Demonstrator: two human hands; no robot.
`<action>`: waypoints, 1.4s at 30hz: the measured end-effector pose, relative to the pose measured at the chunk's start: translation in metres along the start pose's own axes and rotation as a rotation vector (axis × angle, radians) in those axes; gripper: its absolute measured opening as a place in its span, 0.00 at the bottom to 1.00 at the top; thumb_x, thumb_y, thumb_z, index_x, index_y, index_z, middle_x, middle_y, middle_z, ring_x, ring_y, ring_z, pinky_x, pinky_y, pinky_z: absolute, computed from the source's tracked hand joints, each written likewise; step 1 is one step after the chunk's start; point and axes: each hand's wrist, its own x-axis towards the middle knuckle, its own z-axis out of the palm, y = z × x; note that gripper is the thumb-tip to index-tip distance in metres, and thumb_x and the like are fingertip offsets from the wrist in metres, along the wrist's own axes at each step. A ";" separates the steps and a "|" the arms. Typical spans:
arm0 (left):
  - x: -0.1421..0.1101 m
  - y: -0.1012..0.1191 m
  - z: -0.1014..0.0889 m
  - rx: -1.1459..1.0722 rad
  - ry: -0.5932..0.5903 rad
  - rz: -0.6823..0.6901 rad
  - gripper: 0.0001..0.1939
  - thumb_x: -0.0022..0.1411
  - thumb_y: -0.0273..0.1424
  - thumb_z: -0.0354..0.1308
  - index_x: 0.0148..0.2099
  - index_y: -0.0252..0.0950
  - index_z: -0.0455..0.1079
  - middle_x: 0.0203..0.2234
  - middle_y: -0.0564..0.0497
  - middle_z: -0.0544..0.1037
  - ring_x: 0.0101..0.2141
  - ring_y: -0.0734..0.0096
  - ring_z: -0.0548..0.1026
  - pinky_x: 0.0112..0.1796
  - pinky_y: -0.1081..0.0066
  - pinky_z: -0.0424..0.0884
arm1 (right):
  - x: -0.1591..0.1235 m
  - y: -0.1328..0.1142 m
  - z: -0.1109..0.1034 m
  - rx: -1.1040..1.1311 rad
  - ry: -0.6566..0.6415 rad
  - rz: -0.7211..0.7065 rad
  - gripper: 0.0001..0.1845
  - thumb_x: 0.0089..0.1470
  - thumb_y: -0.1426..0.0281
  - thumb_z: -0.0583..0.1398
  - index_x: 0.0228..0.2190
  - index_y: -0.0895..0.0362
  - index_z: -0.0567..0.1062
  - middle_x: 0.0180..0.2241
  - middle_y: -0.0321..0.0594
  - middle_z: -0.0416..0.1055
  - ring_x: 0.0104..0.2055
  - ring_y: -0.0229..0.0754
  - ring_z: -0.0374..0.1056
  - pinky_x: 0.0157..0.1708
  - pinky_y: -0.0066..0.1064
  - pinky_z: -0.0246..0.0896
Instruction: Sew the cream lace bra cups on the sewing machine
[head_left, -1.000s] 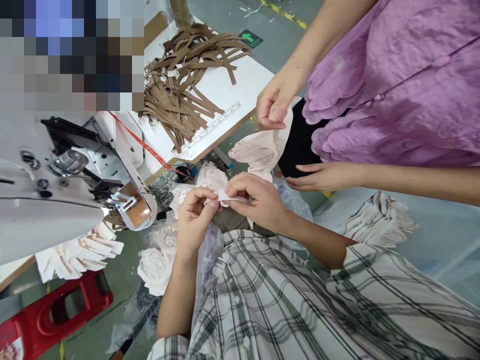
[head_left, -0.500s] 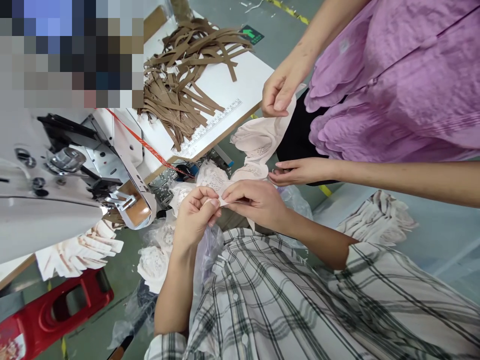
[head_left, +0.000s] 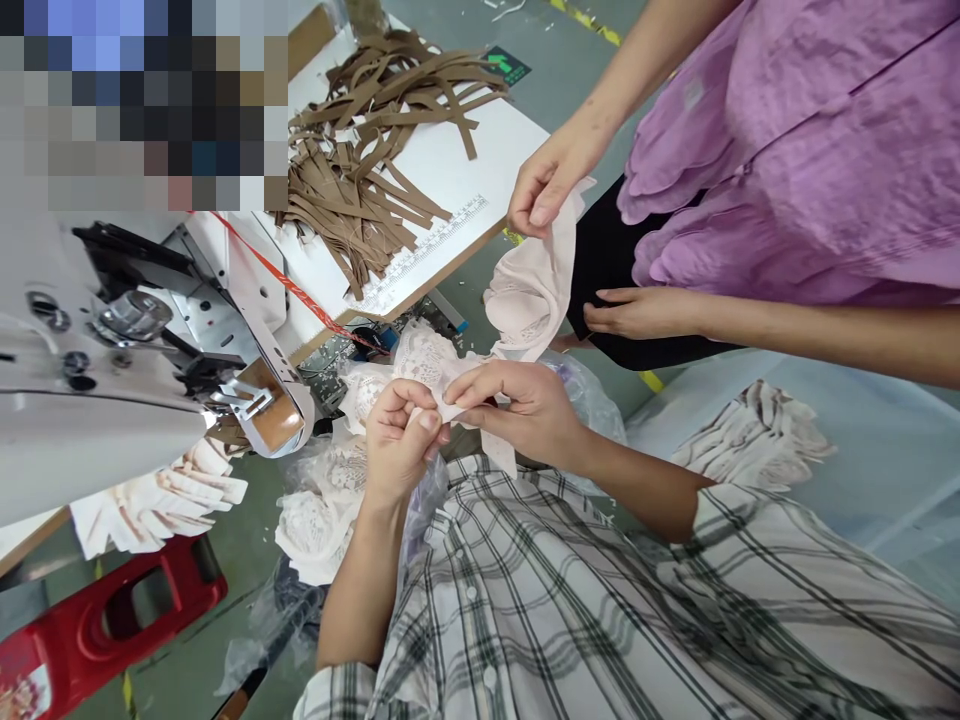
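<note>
1. From where I stand, the pale fabric (head_left: 451, 410) is up between the seated worker's hands, just over the lap and near the sewing machine (head_left: 259, 400).
2. The left hand (head_left: 403, 432) is nearly closed, thumb and forefinger pinching one end of that fabric; the right hand (head_left: 521, 412) pinches close beside it, its other fingers curled.
3. To do this well, I'd want the edge flat between the two pinches, with light, even tension (fabric this thin would probably pucker if tugged), and the lace cups (head_left: 426, 358) kept from dragging on it.
4. A co-worker's upper hand (head_left: 551, 190) is by a pale cup piece (head_left: 525, 295), fingers bent; whether it grips the edge, I cannot tell.
5. Fingertips cover most of the pinched edge, so any seam or fold there is hidden. I can't make out whether it joins the lace cups behind, or the pale flap (head_left: 499, 452) hanging under the right hand.
6. The upper left corner is masked in blocks, and the machine's body is cut off at the side.
</note>
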 end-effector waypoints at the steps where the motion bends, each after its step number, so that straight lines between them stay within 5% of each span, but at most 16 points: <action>1: 0.000 0.000 -0.001 -0.013 -0.011 0.011 0.11 0.60 0.37 0.67 0.36 0.38 0.68 0.18 0.58 0.71 0.14 0.84 0.60 0.14 0.84 0.51 | 0.000 0.000 0.000 0.010 0.000 0.006 0.05 0.56 0.75 0.66 0.31 0.55 0.76 0.37 0.39 0.82 0.36 0.38 0.77 0.32 0.28 0.69; 9: 0.004 -0.007 0.000 0.008 0.043 0.032 0.09 0.63 0.36 0.64 0.39 0.38 0.69 0.20 0.58 0.72 0.18 0.82 0.67 0.19 0.83 0.61 | 0.001 0.005 0.002 0.013 0.030 0.168 0.02 0.55 0.74 0.66 0.31 0.55 0.77 0.36 0.38 0.80 0.33 0.37 0.74 0.30 0.27 0.65; 15: 0.009 -0.006 -0.006 0.214 0.047 0.071 0.14 0.65 0.37 0.62 0.50 0.39 0.70 0.31 0.53 0.75 0.30 0.76 0.73 0.33 0.76 0.71 | 0.007 0.017 -0.016 -0.016 0.079 0.361 0.08 0.55 0.65 0.67 0.34 0.55 0.76 0.32 0.36 0.75 0.28 0.35 0.65 0.27 0.27 0.58; 19: 0.011 -0.003 -0.009 0.390 0.021 0.091 0.19 0.61 0.35 0.67 0.53 0.41 0.71 0.35 0.53 0.75 0.35 0.75 0.73 0.37 0.75 0.69 | 0.013 0.018 -0.027 -0.093 -0.004 0.405 0.10 0.55 0.64 0.66 0.37 0.57 0.79 0.28 0.34 0.72 0.24 0.33 0.58 0.25 0.27 0.52; 23: 0.015 -0.002 -0.004 0.626 0.085 0.143 0.12 0.62 0.37 0.65 0.46 0.38 0.76 0.35 0.51 0.77 0.33 0.74 0.72 0.36 0.74 0.69 | 0.013 0.015 -0.026 -0.105 -0.097 0.456 0.13 0.56 0.60 0.64 0.36 0.58 0.80 0.23 0.33 0.67 0.23 0.33 0.55 0.24 0.27 0.49; 36: 0.022 -0.002 -0.002 0.478 0.065 0.025 0.12 0.64 0.40 0.62 0.44 0.37 0.75 0.35 0.51 0.77 0.34 0.72 0.73 0.35 0.73 0.71 | 0.011 0.014 -0.017 0.032 -0.041 0.524 0.16 0.54 0.56 0.66 0.35 0.58 0.79 0.27 0.35 0.71 0.26 0.35 0.61 0.26 0.27 0.56; 42: 0.021 -0.011 -0.007 0.687 0.209 0.226 0.19 0.64 0.34 0.61 0.56 0.40 0.67 0.51 0.45 0.74 0.52 0.64 0.72 0.52 0.63 0.67 | 0.022 0.020 -0.036 0.119 0.293 0.429 0.16 0.51 0.57 0.68 0.34 0.55 0.75 0.28 0.33 0.71 0.26 0.35 0.64 0.27 0.26 0.59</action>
